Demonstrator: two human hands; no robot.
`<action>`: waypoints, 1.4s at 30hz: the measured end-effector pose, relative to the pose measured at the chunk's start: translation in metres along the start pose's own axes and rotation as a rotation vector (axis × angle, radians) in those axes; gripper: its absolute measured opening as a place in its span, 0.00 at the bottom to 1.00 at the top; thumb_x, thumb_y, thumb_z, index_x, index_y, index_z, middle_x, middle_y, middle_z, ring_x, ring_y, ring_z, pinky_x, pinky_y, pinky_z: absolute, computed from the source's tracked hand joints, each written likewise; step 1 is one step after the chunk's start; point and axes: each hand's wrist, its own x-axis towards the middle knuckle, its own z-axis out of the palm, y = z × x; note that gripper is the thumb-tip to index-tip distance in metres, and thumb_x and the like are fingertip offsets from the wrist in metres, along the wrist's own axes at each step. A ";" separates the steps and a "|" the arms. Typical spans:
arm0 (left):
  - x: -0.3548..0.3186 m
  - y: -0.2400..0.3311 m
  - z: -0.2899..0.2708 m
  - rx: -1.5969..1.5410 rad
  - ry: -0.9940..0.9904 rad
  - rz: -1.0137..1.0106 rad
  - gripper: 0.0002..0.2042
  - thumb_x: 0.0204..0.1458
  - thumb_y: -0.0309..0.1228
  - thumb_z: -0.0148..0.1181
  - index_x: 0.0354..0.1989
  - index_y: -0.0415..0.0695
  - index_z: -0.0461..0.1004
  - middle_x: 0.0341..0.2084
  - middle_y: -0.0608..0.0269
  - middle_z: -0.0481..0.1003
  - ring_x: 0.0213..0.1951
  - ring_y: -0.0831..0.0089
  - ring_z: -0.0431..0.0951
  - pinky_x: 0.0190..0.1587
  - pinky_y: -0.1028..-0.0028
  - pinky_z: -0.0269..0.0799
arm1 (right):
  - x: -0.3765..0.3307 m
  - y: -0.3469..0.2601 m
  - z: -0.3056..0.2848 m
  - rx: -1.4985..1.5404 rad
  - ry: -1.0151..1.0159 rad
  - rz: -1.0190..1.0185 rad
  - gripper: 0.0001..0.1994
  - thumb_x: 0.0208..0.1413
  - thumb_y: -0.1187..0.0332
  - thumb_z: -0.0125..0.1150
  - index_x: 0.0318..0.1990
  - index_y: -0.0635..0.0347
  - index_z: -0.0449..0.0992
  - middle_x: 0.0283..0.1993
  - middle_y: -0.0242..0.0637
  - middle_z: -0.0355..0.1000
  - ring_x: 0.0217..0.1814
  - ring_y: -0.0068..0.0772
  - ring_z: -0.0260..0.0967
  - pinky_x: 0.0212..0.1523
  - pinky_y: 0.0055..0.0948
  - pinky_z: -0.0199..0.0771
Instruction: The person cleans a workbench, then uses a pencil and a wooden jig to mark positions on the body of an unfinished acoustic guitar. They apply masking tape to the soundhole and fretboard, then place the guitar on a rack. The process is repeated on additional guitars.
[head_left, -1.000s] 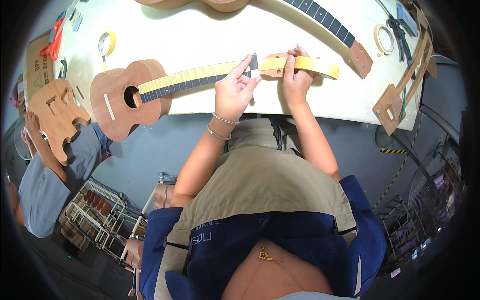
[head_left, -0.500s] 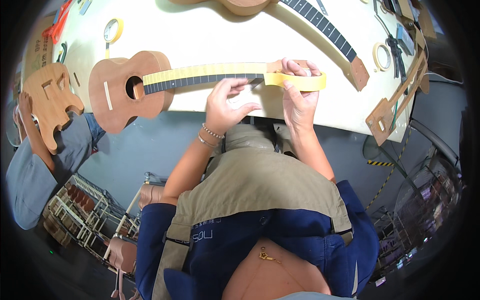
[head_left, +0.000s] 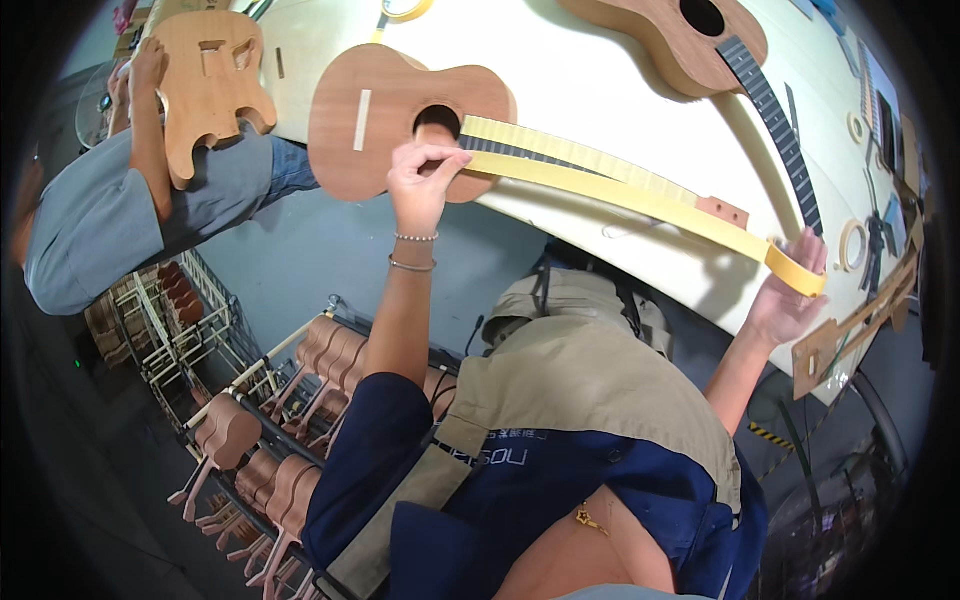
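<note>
A small unfinished wooden guitar (head_left: 335,130) lies on the table, its dark fretboard half covered lengthwise by a strip of yellow masking tape (head_left: 560,145). My left hand (head_left: 418,185) is closed in a pinch on the free end of a second tape length (head_left: 620,197), by the body end of the fretboard near the sound hole. That length stretches along the neck's near side, partly over the bare frets, past the headstock (head_left: 722,211). At its other end my right hand (head_left: 790,300) grips the tape roll (head_left: 797,272), out near the table's right edge.
Another small guitar (head_left: 650,35) lies behind, its neck reaching toward my right hand. Tape rolls (head_left: 853,246) and wooden templates (head_left: 850,345) are at the right. A co-worker at the left holds an electric guitar body (head_left: 205,85). Racks of small guitar bodies (head_left: 235,430) stand below left.
My hands have moved wide apart, the left toward the guitar body and the right past the headstock. A long length of tape has come off the roll between them. The view has shifted.
</note>
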 end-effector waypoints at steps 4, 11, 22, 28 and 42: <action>0.037 -0.015 -0.008 0.190 -0.043 0.143 0.06 0.36 0.31 0.72 0.25 0.51 0.83 0.39 0.68 0.65 0.47 0.68 0.62 0.51 0.70 0.62 | -0.002 0.028 0.016 -1.804 -0.492 -0.510 0.38 0.54 0.54 0.58 0.67 0.63 0.48 0.56 0.36 0.69 0.68 0.38 0.54 0.70 0.48 0.27; 0.043 -0.011 -0.015 0.405 -0.206 0.206 0.08 0.37 0.30 0.71 0.29 0.50 0.83 0.38 0.69 0.66 0.47 0.70 0.62 0.49 0.71 0.63 | 0.000 0.028 0.006 -1.914 -0.339 -0.398 0.41 0.53 0.62 0.61 0.68 0.60 0.42 0.39 0.34 0.76 0.59 0.38 0.66 0.68 0.54 0.15; 0.041 -0.013 -0.016 0.486 -0.206 0.262 0.09 0.37 0.32 0.71 0.29 0.50 0.82 0.37 0.71 0.66 0.47 0.70 0.62 0.52 0.70 0.59 | -0.006 0.034 0.005 -1.749 -0.261 -0.202 0.43 0.54 0.63 0.60 0.69 0.59 0.36 0.37 0.35 0.77 0.59 0.38 0.66 0.67 0.51 0.08; 0.030 -0.020 -0.004 0.418 -0.012 0.348 0.30 0.42 0.29 0.66 0.57 0.39 0.64 0.49 0.62 0.66 0.50 0.65 0.65 0.53 0.68 0.61 | -0.013 0.042 0.001 -1.331 -0.038 -0.028 0.43 0.54 0.71 0.60 0.69 0.63 0.33 0.39 0.42 0.75 0.55 0.34 0.68 0.62 0.33 0.53; -0.016 -0.029 0.006 1.105 -0.265 0.547 0.44 0.52 0.63 0.37 0.67 0.39 0.44 0.67 0.59 0.49 0.69 0.63 0.44 0.58 0.41 0.07 | -0.006 0.057 -0.008 -1.438 0.042 -0.079 0.48 0.50 0.64 0.67 0.68 0.67 0.35 0.41 0.45 0.73 0.46 0.30 0.72 0.50 0.26 0.67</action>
